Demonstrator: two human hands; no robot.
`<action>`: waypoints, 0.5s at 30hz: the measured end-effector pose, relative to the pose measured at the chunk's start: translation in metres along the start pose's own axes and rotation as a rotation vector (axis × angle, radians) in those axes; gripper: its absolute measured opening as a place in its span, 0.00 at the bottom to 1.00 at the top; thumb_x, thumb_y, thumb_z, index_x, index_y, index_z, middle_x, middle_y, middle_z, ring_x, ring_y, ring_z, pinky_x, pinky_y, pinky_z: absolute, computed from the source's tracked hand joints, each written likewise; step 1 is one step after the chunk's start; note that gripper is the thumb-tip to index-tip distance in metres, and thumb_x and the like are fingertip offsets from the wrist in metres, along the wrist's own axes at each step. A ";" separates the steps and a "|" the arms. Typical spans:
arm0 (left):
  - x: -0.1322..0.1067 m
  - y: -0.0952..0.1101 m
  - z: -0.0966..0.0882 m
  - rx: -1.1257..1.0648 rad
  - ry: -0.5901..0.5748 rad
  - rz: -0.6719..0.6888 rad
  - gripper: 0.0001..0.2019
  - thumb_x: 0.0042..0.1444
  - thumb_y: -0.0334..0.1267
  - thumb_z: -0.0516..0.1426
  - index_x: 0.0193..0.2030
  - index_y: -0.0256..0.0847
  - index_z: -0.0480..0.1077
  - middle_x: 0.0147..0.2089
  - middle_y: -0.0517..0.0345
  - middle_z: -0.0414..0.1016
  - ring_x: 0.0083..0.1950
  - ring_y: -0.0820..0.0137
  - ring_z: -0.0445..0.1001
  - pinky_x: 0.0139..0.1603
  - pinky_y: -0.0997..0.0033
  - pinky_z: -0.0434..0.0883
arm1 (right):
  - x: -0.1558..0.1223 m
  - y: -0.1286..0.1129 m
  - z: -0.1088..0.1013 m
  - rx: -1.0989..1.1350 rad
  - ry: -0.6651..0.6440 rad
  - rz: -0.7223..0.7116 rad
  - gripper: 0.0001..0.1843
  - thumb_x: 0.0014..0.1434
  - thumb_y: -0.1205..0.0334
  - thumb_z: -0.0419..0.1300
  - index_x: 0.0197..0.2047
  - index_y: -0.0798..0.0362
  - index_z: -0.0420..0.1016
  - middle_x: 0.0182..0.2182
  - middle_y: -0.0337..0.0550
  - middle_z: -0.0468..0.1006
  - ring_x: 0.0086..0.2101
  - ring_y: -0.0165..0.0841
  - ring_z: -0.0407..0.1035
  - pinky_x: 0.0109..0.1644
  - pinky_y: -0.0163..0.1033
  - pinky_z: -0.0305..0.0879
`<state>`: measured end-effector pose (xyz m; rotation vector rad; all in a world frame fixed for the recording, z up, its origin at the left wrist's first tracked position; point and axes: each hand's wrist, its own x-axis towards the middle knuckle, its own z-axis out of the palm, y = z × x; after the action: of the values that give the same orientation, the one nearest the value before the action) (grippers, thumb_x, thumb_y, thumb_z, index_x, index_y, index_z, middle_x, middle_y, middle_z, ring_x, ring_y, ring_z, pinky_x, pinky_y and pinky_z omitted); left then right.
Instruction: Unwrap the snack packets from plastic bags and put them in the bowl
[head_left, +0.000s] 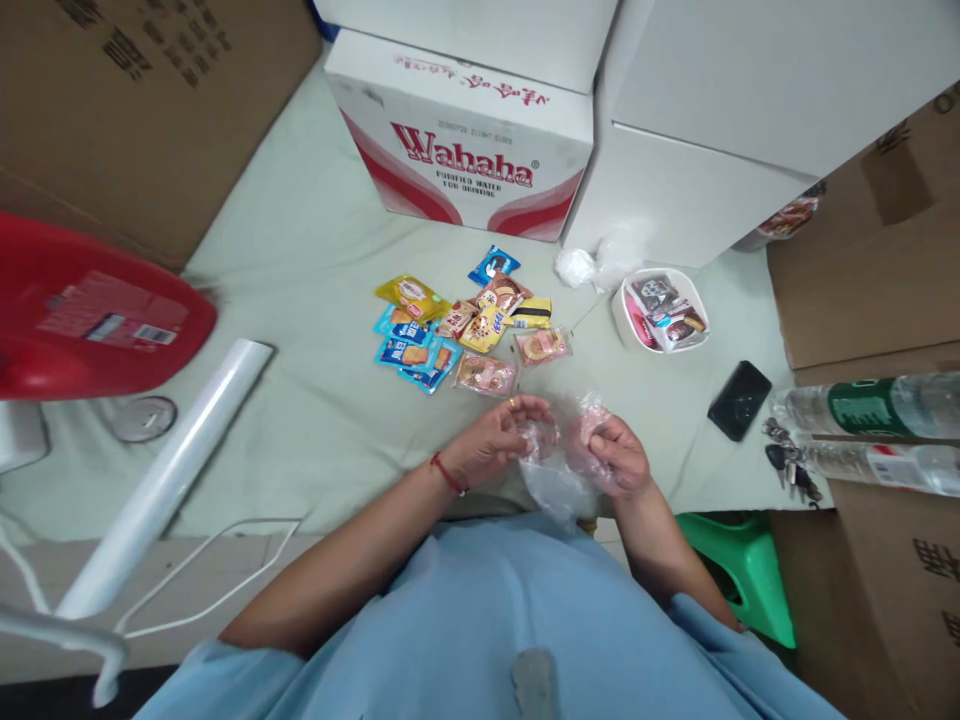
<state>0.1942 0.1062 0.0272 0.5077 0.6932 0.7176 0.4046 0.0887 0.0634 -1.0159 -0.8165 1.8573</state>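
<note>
In front of my body, a clear plastic bag (553, 482) hangs between both hands. My left hand (495, 440), with a red cord at the wrist, pinches the bag's left side. The fingers of my right hand (621, 455) are closed on its right side, where something pinkish shows through the film; I cannot make out what it is. Just beyond my hands lie two pink-patterned snack packets (486, 374). Behind them is a loose pile with blue biscuit packets (409, 354), a yellow packet (412, 295), a brown one (502, 292) and a dark blue one (494, 265).
To the right stand a white tub (628, 325) holding snack packets, crumpled plastic bags (577, 268), a black phone-like object (739, 400), keys (791, 470) and water bottles (862, 408). A Wahaha carton (465, 150) closes the back. A red container (90, 310) and white roll (165, 480) lie left.
</note>
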 end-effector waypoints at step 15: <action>-0.072 0.026 -0.053 0.429 0.001 -0.163 0.28 0.48 0.52 0.73 0.51 0.39 0.78 0.30 0.65 0.70 0.31 0.75 0.65 0.34 0.75 0.64 | 0.025 -0.022 -0.045 -0.448 0.154 -0.023 0.21 0.54 0.42 0.74 0.39 0.50 0.79 0.22 0.31 0.64 0.21 0.25 0.53 0.24 0.33 0.47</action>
<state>0.1051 0.0804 0.0367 0.8317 0.8842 0.4144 0.4441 0.1269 0.0523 -1.3988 -1.1735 1.5851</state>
